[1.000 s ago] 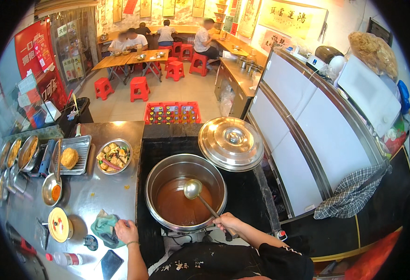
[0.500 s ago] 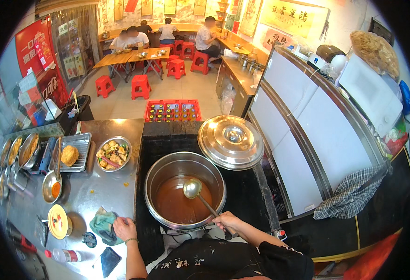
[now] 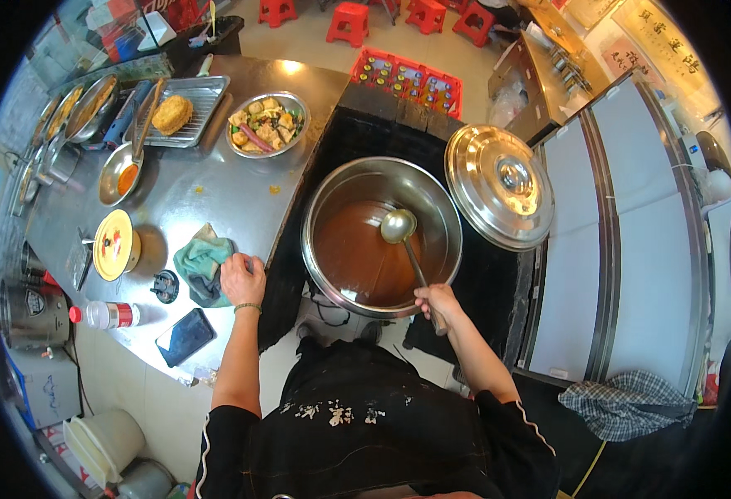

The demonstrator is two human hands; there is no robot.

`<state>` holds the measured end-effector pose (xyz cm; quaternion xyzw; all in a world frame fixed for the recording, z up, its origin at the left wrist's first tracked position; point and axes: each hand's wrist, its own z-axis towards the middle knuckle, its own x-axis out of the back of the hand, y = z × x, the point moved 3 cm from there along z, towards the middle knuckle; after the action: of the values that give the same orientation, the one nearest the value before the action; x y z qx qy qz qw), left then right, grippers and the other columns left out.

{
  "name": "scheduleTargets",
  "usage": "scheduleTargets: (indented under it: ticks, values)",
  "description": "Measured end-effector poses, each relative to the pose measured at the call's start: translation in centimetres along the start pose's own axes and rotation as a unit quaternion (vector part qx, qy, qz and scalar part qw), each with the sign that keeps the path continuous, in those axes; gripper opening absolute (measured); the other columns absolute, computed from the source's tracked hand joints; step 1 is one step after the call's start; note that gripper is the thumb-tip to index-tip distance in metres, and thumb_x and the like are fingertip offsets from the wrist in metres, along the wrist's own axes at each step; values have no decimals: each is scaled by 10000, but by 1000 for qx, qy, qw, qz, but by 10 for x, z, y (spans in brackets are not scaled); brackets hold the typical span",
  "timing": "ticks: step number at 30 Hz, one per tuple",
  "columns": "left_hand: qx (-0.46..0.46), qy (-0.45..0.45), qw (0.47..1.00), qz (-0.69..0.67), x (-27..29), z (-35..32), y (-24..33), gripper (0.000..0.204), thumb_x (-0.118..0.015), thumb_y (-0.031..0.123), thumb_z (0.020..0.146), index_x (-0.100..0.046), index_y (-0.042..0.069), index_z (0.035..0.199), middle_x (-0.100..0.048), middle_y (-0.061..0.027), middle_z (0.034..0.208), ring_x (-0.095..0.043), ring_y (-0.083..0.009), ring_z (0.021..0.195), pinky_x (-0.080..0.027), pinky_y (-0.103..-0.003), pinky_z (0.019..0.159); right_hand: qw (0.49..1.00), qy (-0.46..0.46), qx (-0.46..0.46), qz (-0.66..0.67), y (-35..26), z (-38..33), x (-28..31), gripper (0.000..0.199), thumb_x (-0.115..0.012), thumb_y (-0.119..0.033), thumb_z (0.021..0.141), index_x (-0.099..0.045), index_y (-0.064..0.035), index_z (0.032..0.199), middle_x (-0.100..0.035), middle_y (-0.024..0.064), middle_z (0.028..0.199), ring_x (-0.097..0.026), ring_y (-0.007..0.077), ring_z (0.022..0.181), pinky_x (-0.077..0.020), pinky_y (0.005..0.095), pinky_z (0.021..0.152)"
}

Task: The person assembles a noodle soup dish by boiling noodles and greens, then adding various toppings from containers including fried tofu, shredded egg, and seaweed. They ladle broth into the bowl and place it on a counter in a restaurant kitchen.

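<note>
My right hand (image 3: pixel 438 304) is closed around the dark handle of a ladle (image 3: pixel 398 225). The ladle's round metal bowl is over the reddish-brown liquid (image 3: pixel 351 254) inside a large steel pot (image 3: pixel 316 200); whether it touches the surface is hard to make out. On the steel counter at left, my left hand (image 3: pixel 243 280) has its fingers curled at the right edge of a crumpled teal cloth (image 3: pixel 203 259). A shiny domed lid (image 3: pixel 498 187) lies just right of the pot, on the black stove top.
Along the counter (image 3: pixel 178 200) are a phone (image 3: pixel 186 337), a bottle (image 3: pixel 108 314), a yellow-lidded container (image 3: pixel 114 245), a pan of orange powder (image 3: pixel 119 176), a rack tray (image 3: pixel 207 91) and a bowl of mixed food (image 3: pixel 267 124). A red bottle crate (image 3: pixel 405 83) stands beyond. White freezers (image 3: pixel 573 266) line the right.
My view has tilted downward and turned, so the pot and counter sit higher in the picture. The ladle remains in my right hand over the pot; my left hand stays by the cloth.
</note>
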<state>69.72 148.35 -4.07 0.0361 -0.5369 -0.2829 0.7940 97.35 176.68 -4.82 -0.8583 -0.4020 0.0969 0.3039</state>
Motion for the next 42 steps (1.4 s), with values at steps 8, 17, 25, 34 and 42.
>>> scheduleTargets:
  ticks: [8,17,25,34,42]
  values:
    - [-5,-11,1000,3,-1,-2,4,143,-609,194,729,-522,93,676,-512,-65,675,-509,-267,672,-412,-399,589,999,47,-19,21,4,49,-11,176,-596,-81,766,-547,-8,614,-531,60,514,-482,132,393,-392,281,370]
    - [-6,-27,1000,1,0,1,5,134,-603,185,729,-523,93,672,-516,-68,676,-510,-273,664,-413,-400,592,997,-10,-14,72,7,71,-60,155,-614,-60,751,-527,-29,627,-512,47,527,-476,118,414,-379,269,365]
    - [-11,-21,1000,-2,-1,1,3,135,-600,181,728,-516,97,665,-512,-66,675,-509,-271,666,-410,-398,591,968,-162,-98,162,1,47,-58,129,-588,-123,804,-543,-28,728,-479,-28,561,-420,65,415,-337,214,360]
    - [2,-23,1000,-12,-2,0,3,138,-598,188,731,-517,97,668,-510,-65,678,-511,-271,686,-407,-399,612,979,-167,-13,114,-10,-38,-6,218,-552,-71,826,-551,48,1009,-487,-10,586,-429,49,393,-345,179,328]
    - [-5,-15,1000,-16,-6,-2,1,134,-610,186,716,-515,101,676,-507,-67,695,-512,-270,696,-408,-394,609,983,-165,19,75,-75,-126,14,231,-547,-66,804,-558,44,1008,-471,-6,559,-420,43,350,-320,172,296]
